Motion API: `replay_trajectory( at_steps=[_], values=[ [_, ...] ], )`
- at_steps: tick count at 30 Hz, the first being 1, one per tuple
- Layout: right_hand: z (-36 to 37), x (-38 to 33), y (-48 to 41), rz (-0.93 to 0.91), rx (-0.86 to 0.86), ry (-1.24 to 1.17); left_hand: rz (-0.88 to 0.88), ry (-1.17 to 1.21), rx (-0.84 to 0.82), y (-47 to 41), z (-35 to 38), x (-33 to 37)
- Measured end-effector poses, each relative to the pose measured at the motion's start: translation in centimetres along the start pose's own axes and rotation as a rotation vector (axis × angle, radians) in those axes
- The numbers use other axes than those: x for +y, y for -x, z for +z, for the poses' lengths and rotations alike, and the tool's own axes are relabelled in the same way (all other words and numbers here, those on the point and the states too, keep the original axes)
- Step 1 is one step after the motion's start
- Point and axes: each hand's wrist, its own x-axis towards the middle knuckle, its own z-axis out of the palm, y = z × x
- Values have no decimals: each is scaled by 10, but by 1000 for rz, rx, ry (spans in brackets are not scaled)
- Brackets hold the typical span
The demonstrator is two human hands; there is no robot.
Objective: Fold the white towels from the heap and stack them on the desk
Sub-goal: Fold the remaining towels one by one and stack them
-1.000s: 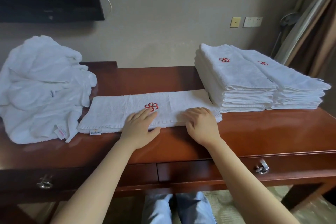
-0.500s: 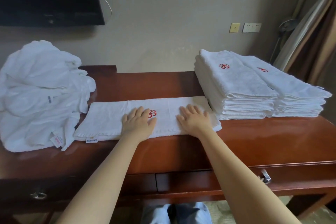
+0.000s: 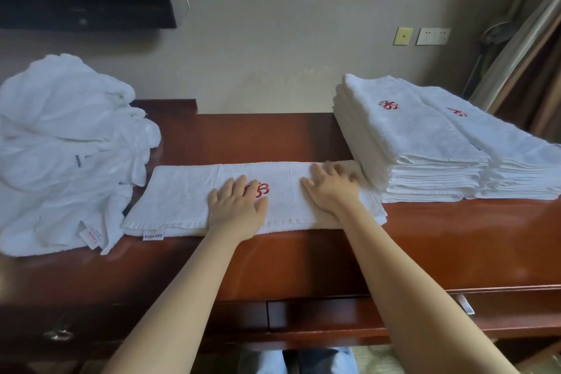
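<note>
The brown tabletop (image 3: 455,246) carries a heap of white towels (image 3: 66,149) at its left end and two folded stacks (image 3: 409,143) at its right. Between them lies a long folded towel (image 3: 188,200); the left hand (image 3: 238,211) and right hand (image 3: 332,188) press flat on it, fingers (image 3: 232,188) straight, gripping nothing.

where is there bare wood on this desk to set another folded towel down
Bare wood lies behind the flat towel, between the heap and the stacks. A wider patch runs along the front edge of the desk, before the stacks and right of the right hand. Crowded: heap at the left end, stacks at the right.
</note>
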Motion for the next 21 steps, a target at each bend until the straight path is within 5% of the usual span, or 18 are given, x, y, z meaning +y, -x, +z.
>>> replay_trajectory(
  at_steps=[6,16,21],
  values=[
    [2,11,1,110,52,14,-13,-9,-8,-1,-1,1],
    [8,-80,4,-202,242,-486,-5,251,71,-40,-24,-25],
    [41,-90,0,-241,146,-97,-11,100,-73,-44,-11,-66]
  ],
)
